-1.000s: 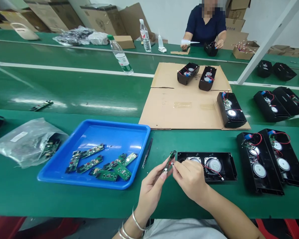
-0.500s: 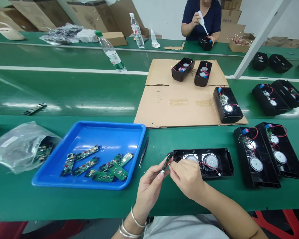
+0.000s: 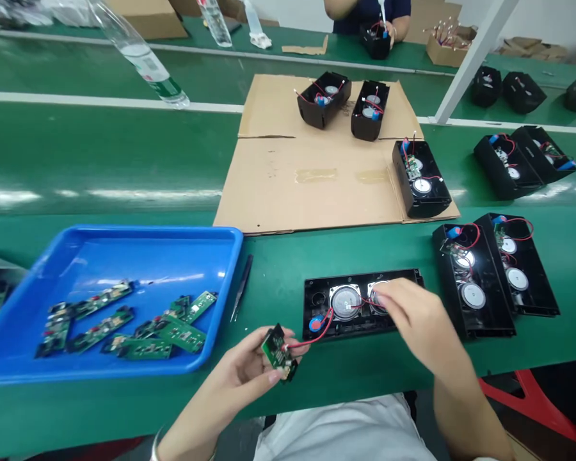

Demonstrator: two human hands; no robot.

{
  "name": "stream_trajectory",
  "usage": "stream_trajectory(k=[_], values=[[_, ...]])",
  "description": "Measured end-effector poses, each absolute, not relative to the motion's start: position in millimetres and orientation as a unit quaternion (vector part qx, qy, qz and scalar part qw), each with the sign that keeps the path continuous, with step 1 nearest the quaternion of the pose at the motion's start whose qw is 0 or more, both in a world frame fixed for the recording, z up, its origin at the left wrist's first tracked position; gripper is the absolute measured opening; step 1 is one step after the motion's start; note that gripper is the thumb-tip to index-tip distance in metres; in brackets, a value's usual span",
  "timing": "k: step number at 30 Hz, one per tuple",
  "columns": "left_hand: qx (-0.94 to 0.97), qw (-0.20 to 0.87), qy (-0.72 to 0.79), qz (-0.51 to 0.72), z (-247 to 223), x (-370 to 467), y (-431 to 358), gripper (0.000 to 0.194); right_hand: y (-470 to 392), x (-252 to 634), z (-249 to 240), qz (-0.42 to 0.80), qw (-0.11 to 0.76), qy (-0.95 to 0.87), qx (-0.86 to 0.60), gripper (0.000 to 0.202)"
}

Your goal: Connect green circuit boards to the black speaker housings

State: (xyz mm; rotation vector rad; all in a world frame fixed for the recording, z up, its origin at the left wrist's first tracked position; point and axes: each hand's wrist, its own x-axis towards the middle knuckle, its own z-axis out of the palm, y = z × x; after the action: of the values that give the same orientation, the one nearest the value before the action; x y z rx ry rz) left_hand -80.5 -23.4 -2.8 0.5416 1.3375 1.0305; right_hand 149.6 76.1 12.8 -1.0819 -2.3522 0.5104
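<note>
circuit board (image 3: 274,349) shifted, between left fingers (image 3: 262,385)

Left hand (image 3: 240,371) is palm up, fingers (image 3: 253,339) curled, thumb bent inward; right hand (image 3: 415,314) is palm down, fingers bunched; both forearms (image 3: 468,410) slant inward, well apart.
</note>
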Motion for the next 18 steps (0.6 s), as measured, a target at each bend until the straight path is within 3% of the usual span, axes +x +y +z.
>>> stream_trajectory(k=[4,8,12,18], values=[[0.287,0.635,0.603,0.388,1,-69,-27,0.03,80,193,3,0.205,0.079,-0.879,-0.423,0.034],[0.329,0.622,0.621,0.347,3,-60,-19,0.028,75,205,-5,0.234,0.059,-0.901,-0.36,0.028],[0.415,0.586,0.616,0.323,1,-52,-10,0.024,73,201,-12,0.235,0.138,-0.89,-0.365,0.018],[0.37,0.538,0.651,0.387,-8,-30,-2,0.033,72,172,-26,0.145,0.386,-0.849,-0.33,0.025]])
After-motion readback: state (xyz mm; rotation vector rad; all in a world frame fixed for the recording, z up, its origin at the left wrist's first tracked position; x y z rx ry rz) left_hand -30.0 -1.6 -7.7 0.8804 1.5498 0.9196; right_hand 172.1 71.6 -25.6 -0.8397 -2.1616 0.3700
